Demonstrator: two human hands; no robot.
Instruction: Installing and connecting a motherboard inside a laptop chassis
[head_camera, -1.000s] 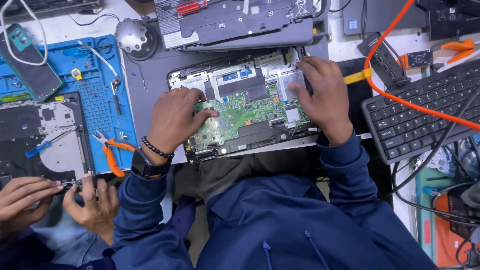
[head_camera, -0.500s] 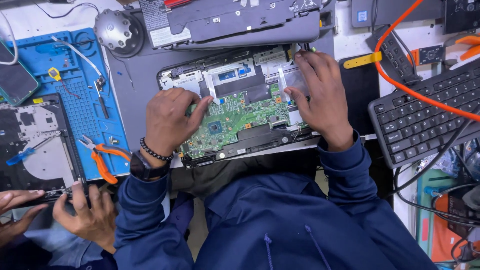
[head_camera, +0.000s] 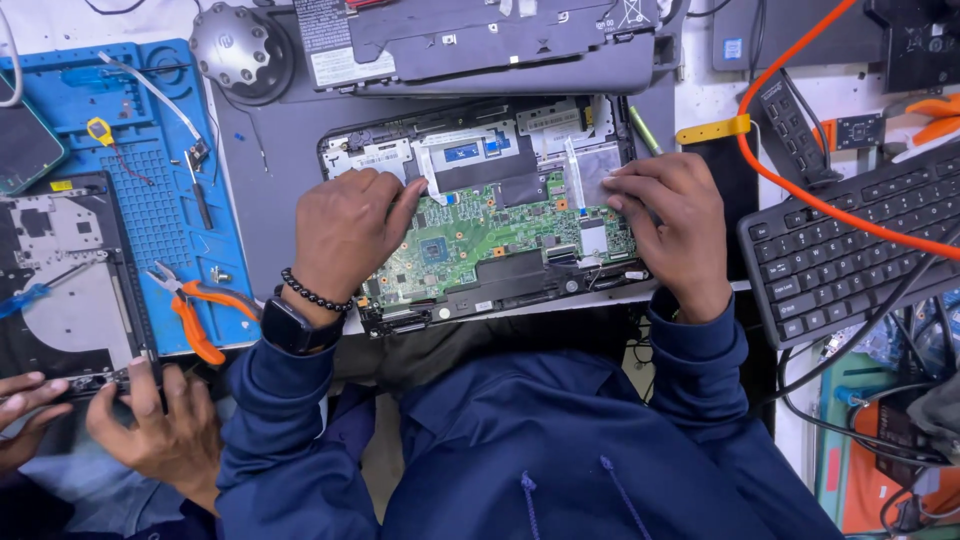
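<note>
An opened laptop base (head_camera: 480, 150) lies on the grey mat before me, its green motherboard (head_camera: 470, 235) exposed. My left hand (head_camera: 345, 230) rests palm down on the board's left side, fingers curled over its left edge. My right hand (head_camera: 670, 225) presses on the right side, fingertips at a silver shield and ribbon cable (head_camera: 592, 190). Both hands grip the board's ends. I wear a bead bracelet and a dark watch (head_camera: 290, 325) on the left wrist.
A detached laptop cover (head_camera: 480, 45) lies behind. A blue work mat (head_camera: 150, 170) at left holds orange pliers (head_camera: 195, 320), tweezers and screws. A black keyboard (head_camera: 850, 250) and orange cable (head_camera: 800, 190) sit right. Another person's hands (head_camera: 120, 420) work at lower left.
My view has shifted so the laptop sits more central. My hands stay on the motherboard's two ends, the left one sliding slightly toward the board's left edge. The other person's hands moved a little.
</note>
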